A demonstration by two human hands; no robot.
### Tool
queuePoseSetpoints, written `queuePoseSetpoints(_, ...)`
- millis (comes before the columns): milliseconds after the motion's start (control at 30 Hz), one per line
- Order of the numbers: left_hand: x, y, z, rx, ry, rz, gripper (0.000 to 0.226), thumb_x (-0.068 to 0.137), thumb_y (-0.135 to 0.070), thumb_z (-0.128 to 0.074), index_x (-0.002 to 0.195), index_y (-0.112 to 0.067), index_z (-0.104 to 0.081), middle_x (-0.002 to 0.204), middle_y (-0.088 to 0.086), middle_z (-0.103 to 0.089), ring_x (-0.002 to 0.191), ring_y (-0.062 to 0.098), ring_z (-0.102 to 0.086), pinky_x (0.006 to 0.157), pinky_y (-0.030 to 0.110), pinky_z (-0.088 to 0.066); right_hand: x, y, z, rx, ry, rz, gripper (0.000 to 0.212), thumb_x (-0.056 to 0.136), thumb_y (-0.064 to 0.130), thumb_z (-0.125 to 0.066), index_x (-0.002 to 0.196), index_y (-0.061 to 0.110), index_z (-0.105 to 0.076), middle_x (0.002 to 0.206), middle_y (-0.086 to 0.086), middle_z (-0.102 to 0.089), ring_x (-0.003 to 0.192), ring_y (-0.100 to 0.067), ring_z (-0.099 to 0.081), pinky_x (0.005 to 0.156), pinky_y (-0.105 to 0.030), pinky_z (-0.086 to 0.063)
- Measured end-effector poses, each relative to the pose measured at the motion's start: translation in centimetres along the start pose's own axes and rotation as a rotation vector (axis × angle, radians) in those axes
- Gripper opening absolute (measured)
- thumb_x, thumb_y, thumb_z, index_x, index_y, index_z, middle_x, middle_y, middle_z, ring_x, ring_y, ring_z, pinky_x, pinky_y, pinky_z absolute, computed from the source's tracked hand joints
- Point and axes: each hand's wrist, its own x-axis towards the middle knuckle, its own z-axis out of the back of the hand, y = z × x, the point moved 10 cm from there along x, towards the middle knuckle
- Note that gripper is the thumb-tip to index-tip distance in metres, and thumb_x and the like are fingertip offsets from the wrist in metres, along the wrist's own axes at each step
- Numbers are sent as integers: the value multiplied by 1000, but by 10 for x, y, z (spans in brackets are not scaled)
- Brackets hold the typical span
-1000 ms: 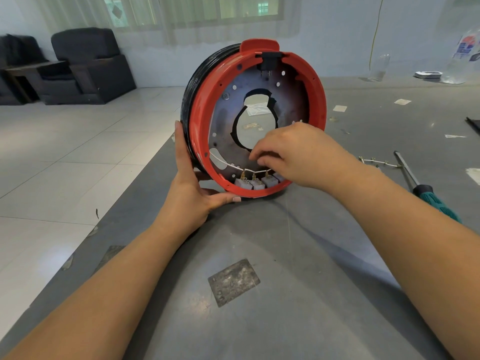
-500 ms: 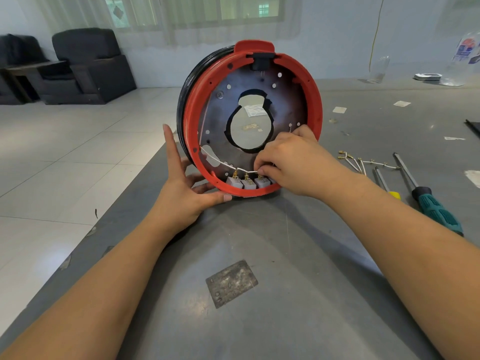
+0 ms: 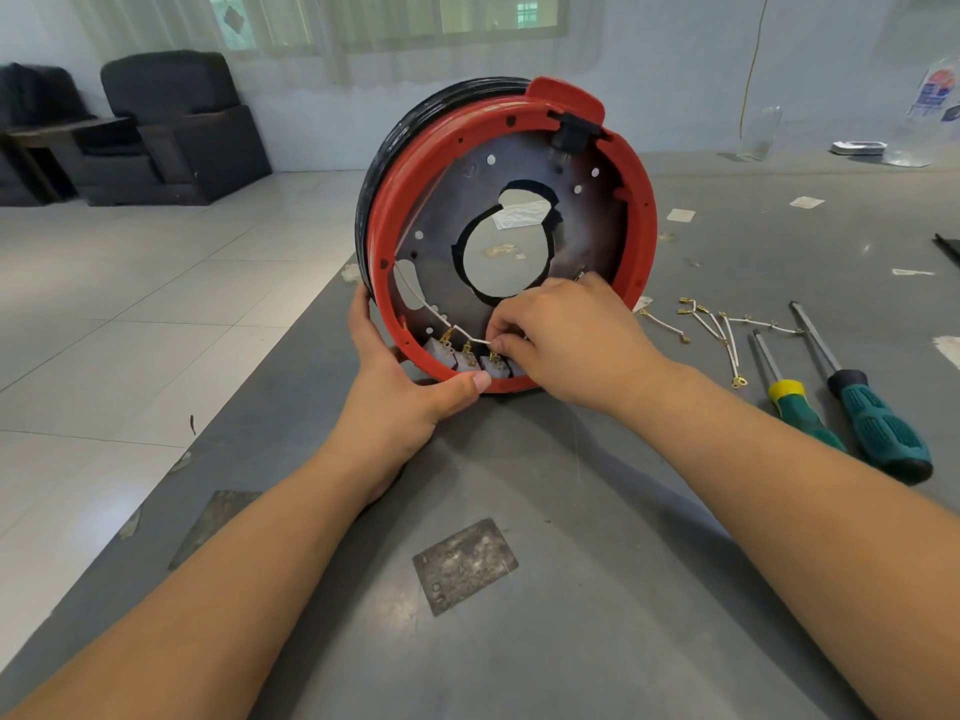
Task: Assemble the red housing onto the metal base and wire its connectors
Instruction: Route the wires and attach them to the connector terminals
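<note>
Already the red housing [image 3: 519, 127] sits on the metal base [image 3: 447, 215], left hand [image 3: 395, 387] clasping its rim while the right hand [image 3: 566, 340] pinches a white wire [image 3: 470, 336] at the connectors [image 3: 467, 358]; spare wires [image 3: 727, 330] wait on the counter [image 3: 519, 641].

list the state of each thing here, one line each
red housing: upright on edge, seated on the metal base
metal base: standing inside the housing
white wire: on the connectors
left hand: gripping the housing rim
right hand: pinching at a connector
screwdrivers: lying flat, untouched
loose wires: unattached on the table
</note>
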Motion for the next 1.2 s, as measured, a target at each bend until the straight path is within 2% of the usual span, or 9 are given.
queuePoseSetpoints(200, -1, 4, -3, -190, 25, 92, 116, 73, 5, -89, 148, -57, -27, 146, -3, -53, 115, 22, -72, 80, 46, -64, -3, 11, 5, -17, -90, 64, 18, 100, 38, -50, 101, 33, -68, 101, 9, -72, 96, -19, -67, 84, -39, -41)
queuePoseSetpoints(400, -4, 4, -6, -307, 14, 155, 116, 73, 10, -88, 148, -57, -30, 141, 4, -57, 110, 30, -74, 80, 46, -64, -7, 13, 12, -21, -198, 66, 13, 97, 29, -58, 93, 27, -71, 92, 7, -71, 84, -22, -66, 69, -31, -33)
queuePoseSetpoints(500, -4, 3, -8, -330, 24, 161, 115, 72, 11, -87, 149, -55, -33, 143, 5, -55, 110, 31, -74, 80, 46, -64, -7, 11, 11, 9, -203, 47, 15, 98, 30, -56, 94, 27, -71, 92, 7, -70, 85, -21, -64, 68, -30, -35)
queuePoseSetpoints(700, -5, 1, -11, -325, 42, 157, 117, 74, 10, -87, 149, -59, -30, 144, 0, -53, 111, 29, -74, 81, 47, -64, -9, 7, 12, 84, -182, -6, 17, 100, 31, -55, 98, 27, -71, 97, 8, -70, 91, -18, -63, 71, -38, -53)
queuePoseSetpoints(900, -5, -1, -11, -312, 41, 156, 119, 74, 8, -88, 149, -61, -27, 144, -5, -51, 113, 28, -73, 80, 46, -64, -9, 1, 9, 132, -178, -67, 18, 100, 34, -54, 100, 29, -71, 101, 10, -70, 94, -15, -63, 72, -38, -53)
queuePoseSetpoints(1200, -5, -2, -11, -305, 43, 142, 118, 74, 8, -88, 150, -59, -27, 143, -5, -51, 110, 27, -74, 80, 46, -64, -8, 1, 8, 128, -171, -63, 17, 99, 35, -55, 98, 32, -72, 99, 11, -71, 93, -15, -63, 68, -34, -52)
